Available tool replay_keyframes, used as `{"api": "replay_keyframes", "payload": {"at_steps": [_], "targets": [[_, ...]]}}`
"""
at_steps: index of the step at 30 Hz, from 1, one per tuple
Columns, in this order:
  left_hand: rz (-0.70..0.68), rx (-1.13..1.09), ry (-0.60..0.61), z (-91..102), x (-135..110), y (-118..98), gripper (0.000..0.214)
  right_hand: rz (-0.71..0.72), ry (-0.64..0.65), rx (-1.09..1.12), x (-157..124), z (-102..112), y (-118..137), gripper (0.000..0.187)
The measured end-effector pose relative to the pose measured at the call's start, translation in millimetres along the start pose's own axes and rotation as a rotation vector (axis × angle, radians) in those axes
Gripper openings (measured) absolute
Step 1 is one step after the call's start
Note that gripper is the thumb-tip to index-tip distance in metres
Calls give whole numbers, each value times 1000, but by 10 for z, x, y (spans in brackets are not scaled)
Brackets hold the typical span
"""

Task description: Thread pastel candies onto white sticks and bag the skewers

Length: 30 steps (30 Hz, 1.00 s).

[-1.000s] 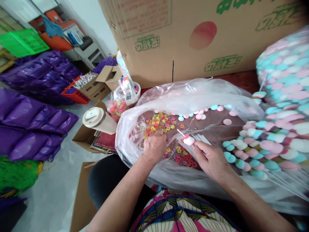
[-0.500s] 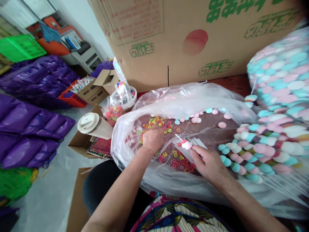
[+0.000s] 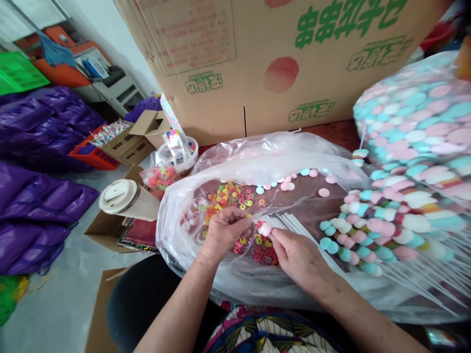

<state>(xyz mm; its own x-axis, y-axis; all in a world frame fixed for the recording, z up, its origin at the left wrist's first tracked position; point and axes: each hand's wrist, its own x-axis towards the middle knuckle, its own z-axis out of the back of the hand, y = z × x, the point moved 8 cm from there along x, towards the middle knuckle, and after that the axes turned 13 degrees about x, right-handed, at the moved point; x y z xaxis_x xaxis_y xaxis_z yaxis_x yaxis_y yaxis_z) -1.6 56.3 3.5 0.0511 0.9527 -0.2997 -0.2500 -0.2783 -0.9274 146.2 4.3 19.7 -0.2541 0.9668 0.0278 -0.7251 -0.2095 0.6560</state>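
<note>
My left hand (image 3: pixel 222 231) is pinched at the tip of a thin white stick (image 3: pixel 253 219), its fingers closed on something too small to name. My right hand (image 3: pixel 296 255) grips that stick, which carries a pink-and-white round candy (image 3: pixel 265 229). Both hands meet over loose coloured ring candies (image 3: pixel 231 196) lying on a clear plastic sheet (image 3: pixel 279 157). Round pink, blue and white candies (image 3: pixel 294 181) lie farther back. Finished candy skewers (image 3: pixel 371 220) are piled at the right.
A large printed cardboard box (image 3: pixel 265 63) stands behind. A clear bag of round candies (image 3: pixel 415 122) sits at the right. A lidded paper cup (image 3: pixel 125 198), small cartons (image 3: pixel 136 137) and a white tub (image 3: pixel 184 157) are at the left, with purple bags (image 3: pixel 40 147) beyond.
My left hand left the ring candies and came up to the stick's tip. My right hand moved the stick leftward to meet it. The view shifted left.
</note>
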Motion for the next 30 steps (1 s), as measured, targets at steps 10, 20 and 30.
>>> {"api": "replay_keyframes", "payload": {"at_steps": [10,20,30], "targets": [[-493,600,-13,-276,106,-632,29,-119,-340,303,278,478,-533,26],[-289,1151,20,-477,770,-599,21,-97,-287,48,1006,516,-837,22],[234,-633,259,-424,-14,-20,29,-88,-160,681,419,332,-185,31]]}}
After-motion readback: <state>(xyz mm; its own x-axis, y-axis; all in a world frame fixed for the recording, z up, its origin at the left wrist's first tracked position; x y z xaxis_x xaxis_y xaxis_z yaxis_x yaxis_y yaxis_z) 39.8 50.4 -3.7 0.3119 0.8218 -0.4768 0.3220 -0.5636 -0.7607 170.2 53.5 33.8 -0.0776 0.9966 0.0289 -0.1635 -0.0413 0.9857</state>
